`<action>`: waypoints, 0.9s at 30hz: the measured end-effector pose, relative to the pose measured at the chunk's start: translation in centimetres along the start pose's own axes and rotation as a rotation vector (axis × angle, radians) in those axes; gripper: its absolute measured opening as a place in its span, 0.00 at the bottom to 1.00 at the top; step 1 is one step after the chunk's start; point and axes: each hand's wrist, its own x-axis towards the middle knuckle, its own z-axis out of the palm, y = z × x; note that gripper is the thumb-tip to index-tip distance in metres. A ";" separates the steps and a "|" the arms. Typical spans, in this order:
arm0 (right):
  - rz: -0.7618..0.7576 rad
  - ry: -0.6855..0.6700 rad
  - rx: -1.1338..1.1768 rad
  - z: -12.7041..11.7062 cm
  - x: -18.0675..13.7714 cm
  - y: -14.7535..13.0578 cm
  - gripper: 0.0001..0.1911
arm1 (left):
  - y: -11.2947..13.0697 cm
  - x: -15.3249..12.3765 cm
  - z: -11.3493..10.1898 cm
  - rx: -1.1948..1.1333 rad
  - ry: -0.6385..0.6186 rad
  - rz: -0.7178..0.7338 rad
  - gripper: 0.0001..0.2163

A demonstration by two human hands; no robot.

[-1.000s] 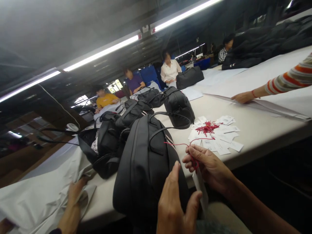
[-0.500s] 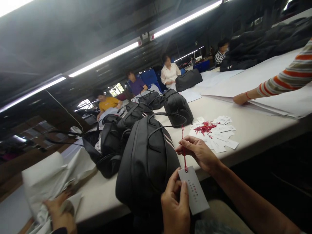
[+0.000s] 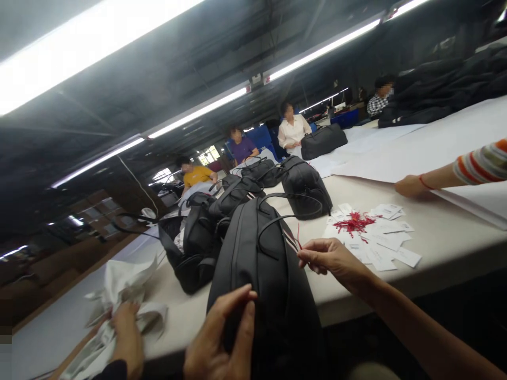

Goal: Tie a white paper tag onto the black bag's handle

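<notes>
A large black bag (image 3: 253, 264) stands on the table edge right in front of me. My left hand (image 3: 222, 338) is low on its near side, thumb and fingers pinched together against the fabric; what they pinch is hidden. My right hand (image 3: 328, 258) is closed on a thin red string (image 3: 298, 236) beside the bag's handle loop (image 3: 285, 211). The white tag that hangs on the string is out of sight.
A heap of white tags (image 3: 380, 240) with red strings (image 3: 354, 222) lies on the table (image 3: 443, 232). More black bags (image 3: 198, 237) stand behind. A co-worker's hand (image 3: 127, 338) crumples white paper (image 3: 119, 279) at the left. Another person's hand (image 3: 412, 186) rests on white sheets (image 3: 435, 148).
The white tag I held up has dropped out of sight. My left hand moved left onto the bag. My right hand drew the red string toward the bag's handle.
</notes>
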 end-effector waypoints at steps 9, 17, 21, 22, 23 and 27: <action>0.046 -0.179 0.004 5.2 2.8 -0.2 0.22 | -1.4 8.8 2.6 0.068 -0.394 -0.025 0.08; 0.036 0.050 -0.042 3.9 5.0 2.2 0.21 | -3.8 10.6 2.8 -0.023 -0.335 -0.152 0.12; -0.005 0.108 -0.073 4.0 6.1 2.2 0.19 | -4.2 11.6 3.3 0.027 -0.382 -0.121 0.11; -0.015 0.114 -0.070 4.2 6.2 2.0 0.19 | -4.1 11.8 3.5 0.043 -0.398 -0.117 0.11; -0.027 0.118 -0.070 4.4 6.1 1.7 0.19 | -4.0 12.0 3.5 0.049 -0.416 -0.121 0.11; -0.039 0.083 -0.075 5.0 5.4 1.2 0.18 | -3.5 12.0 3.5 -0.012 -0.453 -0.155 0.12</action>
